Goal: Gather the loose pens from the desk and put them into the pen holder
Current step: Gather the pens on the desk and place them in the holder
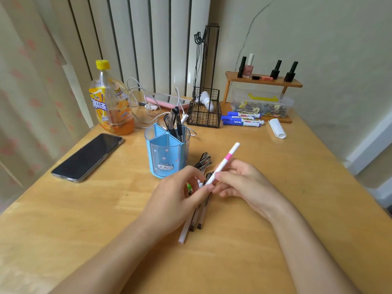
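A blue, clear-walled pen holder (167,153) stands mid-desk with several black pens (175,122) upright in its back compartment. Just in front of it, my left hand (180,194) is closed around a bundle of loose pens (199,217) whose lower ends stick out toward me and whose black caps (204,161) point at the holder. My right hand (241,183) pinches a white pen with a pink band (226,161), tilted up to the right, its lower end touching my left fingers.
A black phone (89,157) lies left of the holder, an orange drink bottle (110,100) behind it. Cables, a pink mirror (169,99), a wire basket (204,112), blue markers (241,119), a white tube (276,127), a clip box and a small shelf line the back.
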